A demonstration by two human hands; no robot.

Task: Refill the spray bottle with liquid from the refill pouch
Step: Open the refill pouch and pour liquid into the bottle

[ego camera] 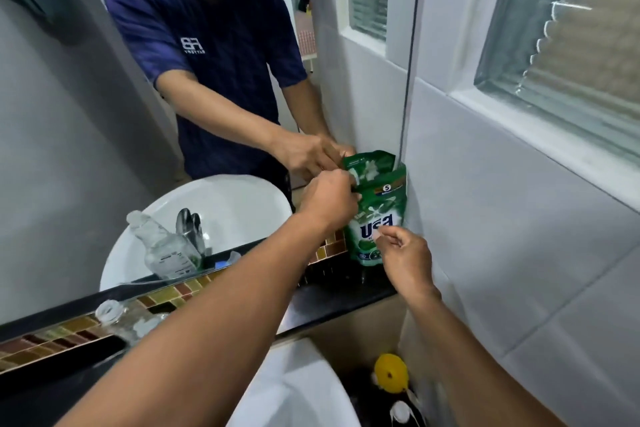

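A green refill pouch (pixel 384 204) with white lettering stands upright on the black ledge (pixel 339 291), in the corner where the mirror meets the tiled wall. My left hand (pixel 329 199) grips the pouch's top left corner. My right hand (pixel 405 253) is lower, its thumb and forefinger pinched against the pouch's front face. A clear bottle with an open neck (pixel 110 310) stands on the ledge to the left, mostly hidden behind my left forearm. Its reflection shows in the mirror.
A large mirror (pixel 69 149) rises behind the ledge and reflects a person, the sink and the tap. The white sink (pixel 294 388) lies below the ledge. A yellow round object (pixel 391 373) sits low in the corner. A frosted window (pixel 571 28) is on the right wall.
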